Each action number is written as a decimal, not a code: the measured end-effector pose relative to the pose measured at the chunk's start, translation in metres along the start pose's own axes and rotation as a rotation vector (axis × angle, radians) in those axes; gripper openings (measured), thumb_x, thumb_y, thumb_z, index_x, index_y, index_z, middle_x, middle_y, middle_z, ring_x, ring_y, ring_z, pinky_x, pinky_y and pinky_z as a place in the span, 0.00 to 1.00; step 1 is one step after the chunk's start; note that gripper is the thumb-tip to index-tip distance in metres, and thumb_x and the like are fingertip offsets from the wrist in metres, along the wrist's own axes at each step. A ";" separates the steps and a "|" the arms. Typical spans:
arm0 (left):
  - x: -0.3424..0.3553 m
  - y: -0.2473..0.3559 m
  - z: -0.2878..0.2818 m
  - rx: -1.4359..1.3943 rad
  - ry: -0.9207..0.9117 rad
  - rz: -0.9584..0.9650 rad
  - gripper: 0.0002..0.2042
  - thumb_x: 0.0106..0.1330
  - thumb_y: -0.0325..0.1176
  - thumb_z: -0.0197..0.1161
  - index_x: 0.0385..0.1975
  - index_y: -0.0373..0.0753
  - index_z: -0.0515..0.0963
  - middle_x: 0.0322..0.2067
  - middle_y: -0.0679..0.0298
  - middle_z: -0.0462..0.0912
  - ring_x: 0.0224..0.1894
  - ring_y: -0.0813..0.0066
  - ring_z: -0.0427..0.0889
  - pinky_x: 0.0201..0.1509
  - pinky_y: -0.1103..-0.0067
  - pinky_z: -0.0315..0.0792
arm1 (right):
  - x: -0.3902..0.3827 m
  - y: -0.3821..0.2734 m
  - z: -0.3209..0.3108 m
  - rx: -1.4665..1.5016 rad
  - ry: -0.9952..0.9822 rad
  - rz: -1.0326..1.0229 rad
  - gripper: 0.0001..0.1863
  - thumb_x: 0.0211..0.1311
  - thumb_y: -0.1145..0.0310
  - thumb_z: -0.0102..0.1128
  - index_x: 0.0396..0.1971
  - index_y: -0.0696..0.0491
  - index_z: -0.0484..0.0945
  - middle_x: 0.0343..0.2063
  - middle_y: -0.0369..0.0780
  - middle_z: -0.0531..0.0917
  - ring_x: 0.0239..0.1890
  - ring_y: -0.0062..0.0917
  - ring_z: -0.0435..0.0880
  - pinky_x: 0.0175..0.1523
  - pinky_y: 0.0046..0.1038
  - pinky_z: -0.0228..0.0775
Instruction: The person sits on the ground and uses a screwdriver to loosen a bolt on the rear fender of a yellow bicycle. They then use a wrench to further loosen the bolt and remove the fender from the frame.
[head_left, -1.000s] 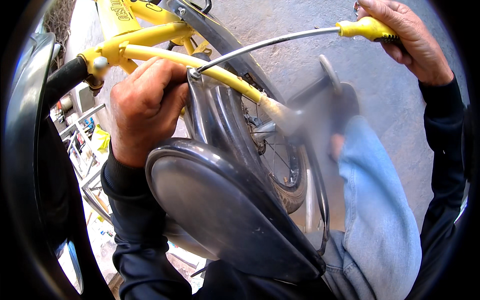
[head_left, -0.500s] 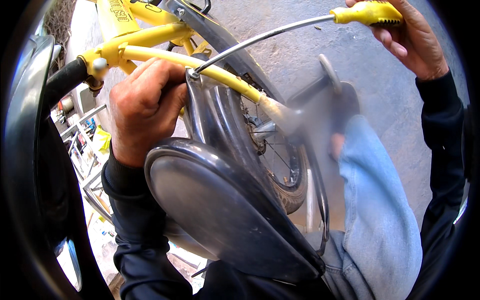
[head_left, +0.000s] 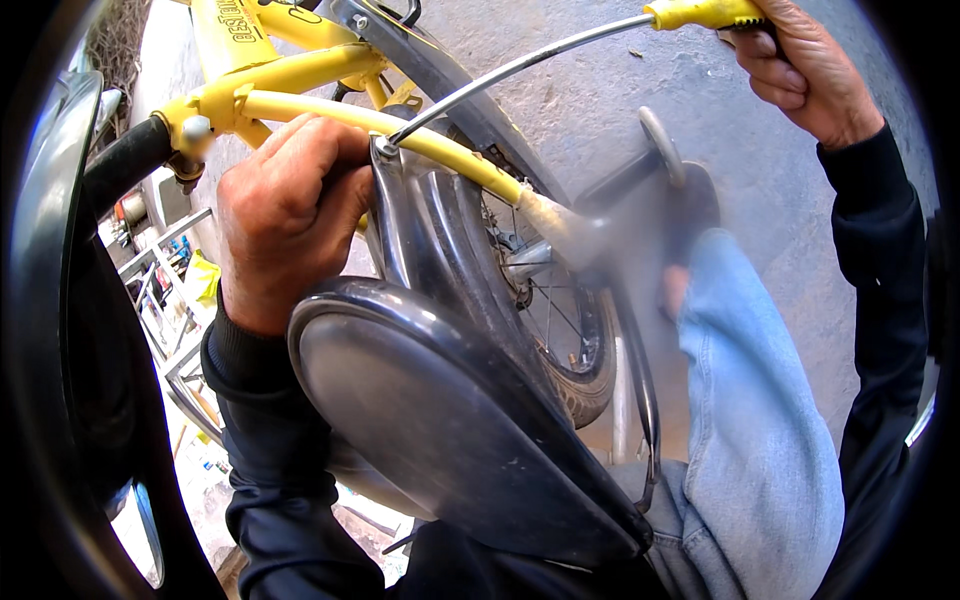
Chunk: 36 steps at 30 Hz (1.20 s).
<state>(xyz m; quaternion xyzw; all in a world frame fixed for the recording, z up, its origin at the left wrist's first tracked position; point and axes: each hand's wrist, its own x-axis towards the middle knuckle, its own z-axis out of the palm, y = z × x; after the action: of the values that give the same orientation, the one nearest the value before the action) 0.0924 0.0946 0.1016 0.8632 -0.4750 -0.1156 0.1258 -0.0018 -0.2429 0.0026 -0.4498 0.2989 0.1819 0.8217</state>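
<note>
A yellow-framed bicycle (head_left: pixel 270 80) with a black padded rear seat (head_left: pixel 430 400) is close below me. At the top of a black rack tube (head_left: pixel 395 235), a bolt (head_left: pixel 383 148) sits against the yellow frame tube. My left hand (head_left: pixel 285 215) is closed around that tube end, its fingertips hidden behind it. My right hand (head_left: pixel 810 75) grips the yellow handle of a long screwdriver (head_left: pixel 520 75), partly cut off by the upper edge. Its metal shaft reaches across to the bolt, tip against the head.
The rear wheel (head_left: pixel 585 385) and fender (head_left: pixel 460 240) lie beneath the frame. A black saddle (head_left: pixel 60 250) looms at the left edge. My jeans-clad leg (head_left: pixel 760 400) is at the right, over grey concrete (head_left: pixel 780 220). A metal frame (head_left: pixel 165 270) and clutter stand at left.
My right hand and the screwdriver handle have shifted slightly left and up. The screwdriver tip stays at the bolt, and my left hand keeps its place.
</note>
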 end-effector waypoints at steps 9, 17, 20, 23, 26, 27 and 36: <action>-0.001 -0.001 0.001 -0.017 0.002 -0.007 0.08 0.49 0.15 0.64 0.28 0.34 0.75 0.24 0.58 0.78 0.26 0.63 0.79 0.30 0.76 0.72 | 0.005 0.007 0.008 0.043 0.059 -0.190 0.23 0.69 0.51 0.55 0.30 0.58 0.80 0.15 0.34 0.77 0.11 0.12 0.66 0.15 0.15 0.54; 0.000 -0.002 0.003 -0.030 0.009 0.007 0.08 0.49 0.15 0.64 0.28 0.33 0.75 0.24 0.58 0.77 0.26 0.64 0.80 0.29 0.77 0.72 | 0.005 0.005 -0.005 0.047 -0.029 0.024 0.23 0.70 0.52 0.53 0.30 0.58 0.81 0.16 0.37 0.80 0.11 0.14 0.74 0.14 0.13 0.62; 0.001 -0.002 0.002 -0.037 0.002 0.011 0.08 0.50 0.15 0.64 0.28 0.33 0.75 0.24 0.58 0.77 0.27 0.64 0.80 0.30 0.76 0.72 | 0.008 0.009 -0.008 0.080 -0.050 -0.056 0.21 0.71 0.54 0.53 0.31 0.58 0.81 0.17 0.38 0.81 0.13 0.14 0.75 0.16 0.13 0.64; 0.001 -0.001 0.000 -0.005 -0.007 0.022 0.08 0.49 0.15 0.65 0.28 0.33 0.75 0.24 0.58 0.78 0.27 0.63 0.80 0.31 0.76 0.72 | 0.008 0.012 -0.010 -0.022 -0.055 -0.226 0.18 0.71 0.57 0.54 0.32 0.58 0.80 0.21 0.40 0.82 0.15 0.15 0.77 0.19 0.13 0.67; 0.002 0.000 0.001 -0.008 -0.010 0.021 0.08 0.50 0.15 0.65 0.28 0.33 0.75 0.24 0.58 0.78 0.27 0.63 0.80 0.31 0.76 0.72 | -0.001 0.006 -0.014 -0.064 -0.083 -0.292 0.14 0.70 0.61 0.55 0.35 0.58 0.78 0.27 0.43 0.83 0.20 0.18 0.80 0.24 0.16 0.72; 0.002 0.000 0.001 -0.006 -0.004 0.023 0.08 0.50 0.15 0.65 0.28 0.33 0.75 0.25 0.58 0.78 0.27 0.63 0.80 0.31 0.76 0.72 | -0.005 0.004 -0.011 -0.041 -0.120 -0.297 0.13 0.70 0.62 0.55 0.37 0.58 0.77 0.28 0.44 0.83 0.22 0.20 0.81 0.26 0.18 0.74; 0.000 0.000 0.000 -0.001 -0.009 0.011 0.08 0.51 0.16 0.65 0.29 0.32 0.76 0.25 0.57 0.78 0.27 0.63 0.80 0.31 0.76 0.73 | -0.009 0.004 -0.005 -0.148 -0.061 -0.229 0.17 0.71 0.58 0.53 0.39 0.60 0.76 0.30 0.44 0.83 0.23 0.22 0.82 0.27 0.18 0.75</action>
<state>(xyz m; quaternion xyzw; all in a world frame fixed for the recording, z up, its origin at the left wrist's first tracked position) 0.0925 0.0948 0.1021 0.8599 -0.4804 -0.1192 0.1248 -0.0124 -0.2451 0.0042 -0.5347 0.2062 0.1219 0.8104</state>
